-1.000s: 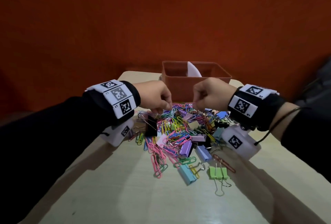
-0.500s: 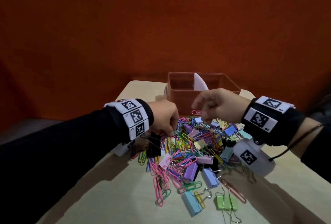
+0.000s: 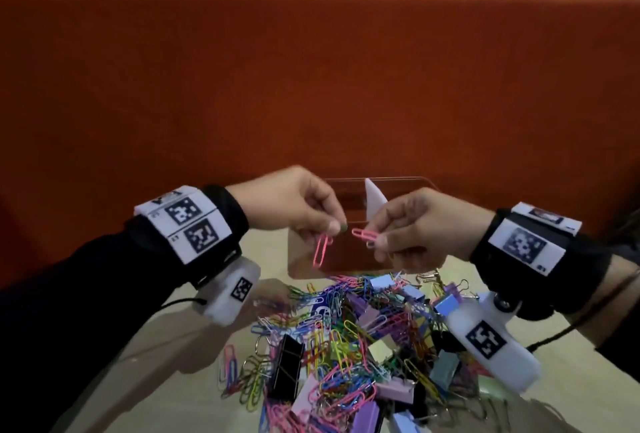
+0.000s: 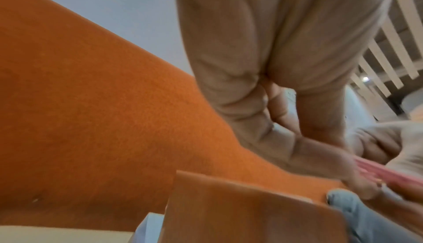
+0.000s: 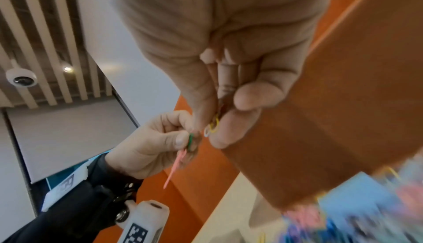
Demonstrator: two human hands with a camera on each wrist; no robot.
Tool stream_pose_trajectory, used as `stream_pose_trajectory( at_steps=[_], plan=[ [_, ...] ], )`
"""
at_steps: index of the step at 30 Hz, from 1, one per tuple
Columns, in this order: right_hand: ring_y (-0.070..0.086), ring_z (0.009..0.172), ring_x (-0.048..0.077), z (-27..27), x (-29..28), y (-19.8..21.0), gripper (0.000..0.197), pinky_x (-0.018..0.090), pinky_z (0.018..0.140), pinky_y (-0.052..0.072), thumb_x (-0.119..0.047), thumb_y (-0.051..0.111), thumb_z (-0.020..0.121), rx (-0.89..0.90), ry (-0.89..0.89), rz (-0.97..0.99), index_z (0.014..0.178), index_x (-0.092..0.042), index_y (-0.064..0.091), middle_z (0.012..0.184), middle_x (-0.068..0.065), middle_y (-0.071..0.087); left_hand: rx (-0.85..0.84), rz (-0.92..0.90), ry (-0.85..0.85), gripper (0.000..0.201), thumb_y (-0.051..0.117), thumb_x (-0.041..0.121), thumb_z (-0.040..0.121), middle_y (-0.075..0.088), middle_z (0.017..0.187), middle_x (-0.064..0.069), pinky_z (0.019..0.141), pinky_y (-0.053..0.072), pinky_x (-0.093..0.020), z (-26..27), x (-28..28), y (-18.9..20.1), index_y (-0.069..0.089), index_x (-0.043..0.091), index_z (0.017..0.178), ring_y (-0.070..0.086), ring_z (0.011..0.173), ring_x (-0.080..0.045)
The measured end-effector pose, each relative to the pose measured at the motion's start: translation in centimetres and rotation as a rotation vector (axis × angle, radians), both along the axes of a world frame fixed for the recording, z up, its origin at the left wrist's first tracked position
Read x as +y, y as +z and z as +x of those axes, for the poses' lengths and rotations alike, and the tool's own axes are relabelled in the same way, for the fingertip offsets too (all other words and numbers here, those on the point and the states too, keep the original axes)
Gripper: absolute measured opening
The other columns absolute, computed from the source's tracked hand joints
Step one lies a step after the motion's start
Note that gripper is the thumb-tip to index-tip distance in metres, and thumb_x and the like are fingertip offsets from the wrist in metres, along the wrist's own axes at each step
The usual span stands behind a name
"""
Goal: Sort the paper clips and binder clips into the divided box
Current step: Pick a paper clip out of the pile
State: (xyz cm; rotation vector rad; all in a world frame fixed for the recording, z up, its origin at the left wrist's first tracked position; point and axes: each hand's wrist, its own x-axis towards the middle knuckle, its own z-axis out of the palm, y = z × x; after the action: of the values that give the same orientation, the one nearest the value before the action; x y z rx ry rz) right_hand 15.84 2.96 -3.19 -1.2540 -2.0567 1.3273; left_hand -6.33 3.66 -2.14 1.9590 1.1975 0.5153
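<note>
My left hand (image 3: pixel 335 230) is raised in front of the divided box (image 3: pixel 401 179) and pinches a pink paper clip (image 3: pixel 322 253) that hangs down. Close beside it, my right hand (image 3: pixel 375 241) pinches another pink paper clip (image 3: pixel 363 235) that lies level. In the right wrist view the right hand (image 5: pixel 215 120) also holds a yellow clip (image 5: pixel 214 124), and the left hand (image 5: pixel 183 138) holds a green clip (image 5: pixel 191 140) with the pink one (image 5: pixel 174 167). The box is translucent orange with a white divider (image 3: pixel 373 202). A mixed pile of paper clips and binder clips (image 3: pixel 346 346) lies below both hands.
The pile sits on a pale table (image 3: pixel 166 384), and the box stands at its far edge. A black binder clip (image 3: pixel 287 368) lies at the pile's left side. An orange partition (image 3: pixel 311 86) rises behind the table.
Both hands have lifted off the pile, each with a pink paper clip, and come together in front of the box. The head view has tilted upward.
</note>
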Motion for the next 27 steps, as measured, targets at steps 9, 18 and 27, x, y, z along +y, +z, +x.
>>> stream_pose_trajectory(
  at_steps=[9, 18, 27],
  plan=[
    [0.064, 0.057, 0.018, -1.3, 3.4, 0.9, 0.008, 0.027, 0.053, 0.054, -0.011, 0.069, 0.085, -0.017, -0.357, 0.326, 0.091, -0.006, 0.066, 0.07, 0.014, 0.069, 0.02, 0.37, 0.31, 0.008, 0.066, 0.012, 0.09, 0.073, 0.075, -0.002, 0.064, 0.059, -0.023, 2.7, 3.0, 0.3, 0.073, 0.009, 0.09, 0.072, 0.069, -0.011],
    [0.057, 0.055, -0.003, -1.4, -0.3, -1.1, 0.008, 0.014, 0.077, 0.037, -0.015, 0.075, 0.077, -0.352, -0.061, 0.575, 0.078, -0.023, 0.071, 0.07, -0.007, 0.068, 0.328, 0.44, 0.126, 0.005, 0.075, 0.025, 0.082, 0.067, 0.069, 0.009, 0.048, 0.043, -0.01, 1.6, -0.6, -1.0, 0.073, 0.022, 0.079, 0.055, 0.05, 0.005],
    [0.055, 0.063, 0.006, -3.8, -3.5, -3.0, 0.02, 0.021, 0.062, 0.046, -0.034, 0.079, 0.072, -0.758, 0.31, 0.465, 0.086, -0.02, 0.074, 0.067, -0.01, 0.062, 0.704, 0.068, -0.165, 0.037, 0.081, 0.048, 0.069, 0.074, 0.077, -0.002, 0.057, 0.043, -0.021, 2.6, -4.0, -3.8, 0.074, 0.017, 0.086, 0.063, 0.066, -0.014]
  ],
)
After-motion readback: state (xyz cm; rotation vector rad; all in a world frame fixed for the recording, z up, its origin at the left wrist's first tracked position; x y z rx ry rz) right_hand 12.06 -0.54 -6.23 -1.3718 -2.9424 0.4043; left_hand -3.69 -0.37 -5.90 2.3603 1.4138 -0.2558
